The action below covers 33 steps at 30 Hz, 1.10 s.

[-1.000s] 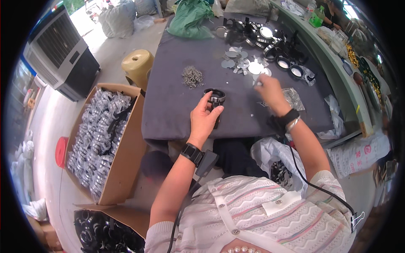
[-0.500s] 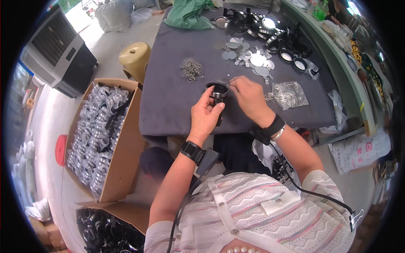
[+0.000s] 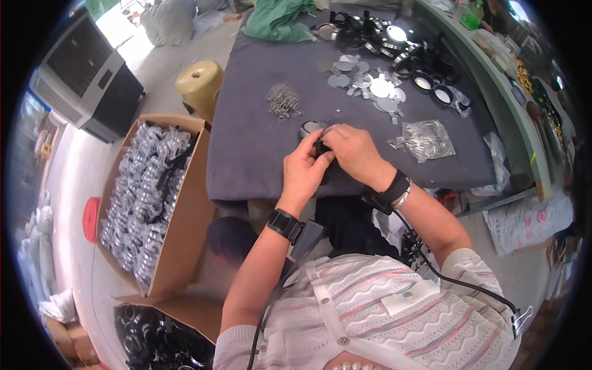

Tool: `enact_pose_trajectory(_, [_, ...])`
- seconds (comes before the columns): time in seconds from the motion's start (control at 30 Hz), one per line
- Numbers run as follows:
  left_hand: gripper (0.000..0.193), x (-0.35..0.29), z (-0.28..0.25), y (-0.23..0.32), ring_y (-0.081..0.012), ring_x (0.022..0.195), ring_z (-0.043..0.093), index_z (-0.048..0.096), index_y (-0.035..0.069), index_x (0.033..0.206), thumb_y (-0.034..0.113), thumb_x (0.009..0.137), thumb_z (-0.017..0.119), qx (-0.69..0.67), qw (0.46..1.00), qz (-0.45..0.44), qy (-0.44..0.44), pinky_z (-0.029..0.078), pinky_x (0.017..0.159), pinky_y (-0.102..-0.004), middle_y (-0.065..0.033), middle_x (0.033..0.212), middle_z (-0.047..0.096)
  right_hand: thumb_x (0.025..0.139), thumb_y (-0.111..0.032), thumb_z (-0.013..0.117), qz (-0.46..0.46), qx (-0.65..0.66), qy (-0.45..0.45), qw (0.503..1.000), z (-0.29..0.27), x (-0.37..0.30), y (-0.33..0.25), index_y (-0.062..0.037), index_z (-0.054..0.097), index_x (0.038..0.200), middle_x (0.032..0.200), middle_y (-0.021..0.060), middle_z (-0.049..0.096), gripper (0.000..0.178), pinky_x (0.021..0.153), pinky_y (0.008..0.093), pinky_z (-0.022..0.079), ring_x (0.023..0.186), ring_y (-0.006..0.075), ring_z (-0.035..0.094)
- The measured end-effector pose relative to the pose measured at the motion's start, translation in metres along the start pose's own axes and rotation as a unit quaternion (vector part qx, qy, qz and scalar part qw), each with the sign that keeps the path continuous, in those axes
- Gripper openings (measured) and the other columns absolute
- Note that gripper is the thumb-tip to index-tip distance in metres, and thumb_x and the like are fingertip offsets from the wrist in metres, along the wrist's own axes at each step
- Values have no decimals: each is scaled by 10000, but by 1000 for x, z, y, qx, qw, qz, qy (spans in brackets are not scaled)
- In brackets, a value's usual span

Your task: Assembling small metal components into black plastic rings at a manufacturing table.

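Observation:
My left hand (image 3: 300,175) is closed round a small round black part with a silver rim (image 3: 311,128), its grey upper face showing past my fingertips. A dark stem runs down from it between my hands. My right hand (image 3: 353,150) is pinched against the part's right side, its fingertips touching it and meeting those of my left hand. Whatever lies between the right fingertips is too small and covered to make out. To the left lies a pile of small metal pieces (image 3: 283,102). A clear bag of thin metal pins (image 3: 427,140) lies to the right.
Flat silver discs with tabs (image 3: 383,90) lie mid-table, with several black ring parts (image 3: 404,65) behind. A green bag (image 3: 277,21) sits at the far edge. Left of the table stand a carton of wrapped parts (image 3: 194,222), a yellow stool (image 3: 198,80) and an air cooler (image 3: 86,77).
My right hand has come left and down onto the part, its fingertips now against it. The part is tilted differently: its dark hollow showed before, a grey face now.

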<state>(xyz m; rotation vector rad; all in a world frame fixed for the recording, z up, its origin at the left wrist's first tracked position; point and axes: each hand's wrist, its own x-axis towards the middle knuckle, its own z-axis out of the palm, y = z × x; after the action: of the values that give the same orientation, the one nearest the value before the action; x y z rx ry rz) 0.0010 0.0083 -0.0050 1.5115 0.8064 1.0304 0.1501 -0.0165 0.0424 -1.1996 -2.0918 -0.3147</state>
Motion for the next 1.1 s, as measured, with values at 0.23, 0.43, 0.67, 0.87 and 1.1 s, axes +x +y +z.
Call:
enact_pose_trajectory(0.23, [283,2,-7,15,-15,551,476,551,42,1187,65,919,464,-81,995,-50,0,361,445,-173,43,709,538,731,-83,580,-10,33,4,999,4,-4,1,-38,562,831,798,84,576,112,625,359,504,740,265,599])
enact_pose_trajectory(0.43, [205,3,4,9,-75,641,584,532,38,1115,76,940,430,-81,993,-71,53,506,470,-234,-24,818,576,788,-74,574,80,91,1,993,-18,-15,16,-48,587,882,848,89,603,98,629,380,505,799,277,613])
enact_pose_trajectory(0.67, [178,1,21,22,-34,560,462,576,32,1060,77,902,505,-78,987,-74,117,478,492,-242,37,640,474,770,-8,508,218,-176,-189,941,-59,-57,66,-21,566,809,825,176,588,71,666,456,505,768,379,610])
enact_pose_trajectory(0.87, [154,7,14,3,-14,554,380,585,28,1034,58,899,515,-48,992,-42,107,344,532,-186,63,613,442,801,-58,572,238,-18,-176,955,-64,-65,77,-5,560,814,836,177,595,56,698,448,479,792,381,589])
enact_pose_trajectory(1.1, [144,4,14,8,-15,537,374,590,35,1023,59,897,524,-41,994,-43,97,356,524,-202,68,575,424,818,-111,600,243,-78,-197,947,-49,-46,73,-14,579,831,831,169,612,100,713,453,470,817,380,597])
